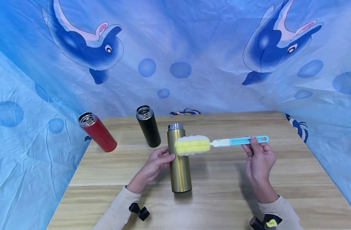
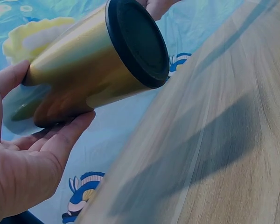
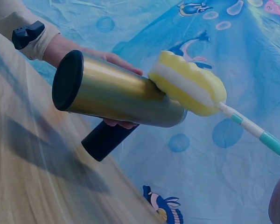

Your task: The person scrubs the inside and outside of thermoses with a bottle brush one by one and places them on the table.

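Observation:
My left hand [image 1: 155,164] grips a gold thermos bottle [image 1: 180,172] around its upper half, with the lidless steel mouth at the top. In the left wrist view the black base of the gold thermos bottle [image 2: 139,44] is lifted off the table, and its shadow falls on the wood. My right hand [image 1: 259,161] pinches the blue handle of a bottle brush [image 1: 244,140], held level. The brush's yellow and white sponge head [image 1: 192,145] lies across the bottle's outer side in the head view; in the right wrist view it sits by the mouth end.
On the wooden table [image 1: 221,204], a black thermos bottle [image 1: 149,127] and a red thermos bottle [image 1: 102,134] stand upright without lids, behind and left of my left hand. A blue dolphin-print sheet [image 1: 210,41] hangs behind and along both sides.

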### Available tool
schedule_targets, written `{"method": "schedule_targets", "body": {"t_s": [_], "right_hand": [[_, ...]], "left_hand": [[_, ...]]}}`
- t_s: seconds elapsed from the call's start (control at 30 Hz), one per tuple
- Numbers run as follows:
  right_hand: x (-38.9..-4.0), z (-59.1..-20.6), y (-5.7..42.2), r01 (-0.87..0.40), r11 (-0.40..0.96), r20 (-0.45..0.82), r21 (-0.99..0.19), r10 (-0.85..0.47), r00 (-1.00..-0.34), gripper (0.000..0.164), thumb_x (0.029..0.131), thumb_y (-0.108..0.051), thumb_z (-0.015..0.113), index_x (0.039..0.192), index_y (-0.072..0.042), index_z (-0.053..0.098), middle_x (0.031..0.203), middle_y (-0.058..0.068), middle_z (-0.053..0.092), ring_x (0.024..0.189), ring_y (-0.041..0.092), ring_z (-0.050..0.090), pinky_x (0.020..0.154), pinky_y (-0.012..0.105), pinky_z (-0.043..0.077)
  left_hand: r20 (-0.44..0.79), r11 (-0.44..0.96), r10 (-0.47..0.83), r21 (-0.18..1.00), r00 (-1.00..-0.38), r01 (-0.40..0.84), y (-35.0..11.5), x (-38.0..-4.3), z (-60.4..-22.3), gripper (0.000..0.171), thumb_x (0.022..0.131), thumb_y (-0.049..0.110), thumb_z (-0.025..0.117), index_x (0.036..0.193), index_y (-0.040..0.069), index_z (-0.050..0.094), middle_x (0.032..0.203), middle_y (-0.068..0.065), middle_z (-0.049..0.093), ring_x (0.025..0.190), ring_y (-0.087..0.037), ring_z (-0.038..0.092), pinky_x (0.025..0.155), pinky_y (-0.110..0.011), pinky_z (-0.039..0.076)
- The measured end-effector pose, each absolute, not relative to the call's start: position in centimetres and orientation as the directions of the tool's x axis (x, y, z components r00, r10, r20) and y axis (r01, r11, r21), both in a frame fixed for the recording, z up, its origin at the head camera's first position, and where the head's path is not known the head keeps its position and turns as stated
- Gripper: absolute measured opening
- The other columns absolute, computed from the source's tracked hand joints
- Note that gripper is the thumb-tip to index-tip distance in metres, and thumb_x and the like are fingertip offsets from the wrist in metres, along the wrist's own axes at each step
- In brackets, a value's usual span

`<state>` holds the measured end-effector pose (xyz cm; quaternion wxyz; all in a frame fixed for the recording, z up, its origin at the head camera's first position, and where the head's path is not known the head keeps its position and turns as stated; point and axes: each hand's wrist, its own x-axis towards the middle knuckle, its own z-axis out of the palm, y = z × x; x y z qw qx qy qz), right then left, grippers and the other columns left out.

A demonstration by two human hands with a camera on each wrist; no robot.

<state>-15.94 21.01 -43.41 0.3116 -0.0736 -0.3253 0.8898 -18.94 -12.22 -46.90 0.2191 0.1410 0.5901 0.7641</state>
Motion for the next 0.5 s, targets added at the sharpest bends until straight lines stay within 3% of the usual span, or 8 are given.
{"method": "schedule_targets", "body": {"t_s": [0.5], "right_hand": [[-16.68, -42.76, 20.59, -0.535, -0.603, 0.105, -0.592, 0.601, -0.793, 0.026, 0.087, 0.001, 0.077, 0.100, 0.014, 0.059, 0.085, 0.017, 0.070, 0.075, 0.020, 0.076, 0.069, 0.027, 0.060]], "left_hand": [[-0.087, -0.147, 0.461, 0.974, -0.883, -0.173, -12.02, -18.62, -46.68, 0.060, 0.093, 0.023, 0.072, 0.137, -0.011, 0.047, 0.113, -0.007, 0.072, 0.099, -0.017, 0.070, 0.082, -0.031, 0.058]]}}
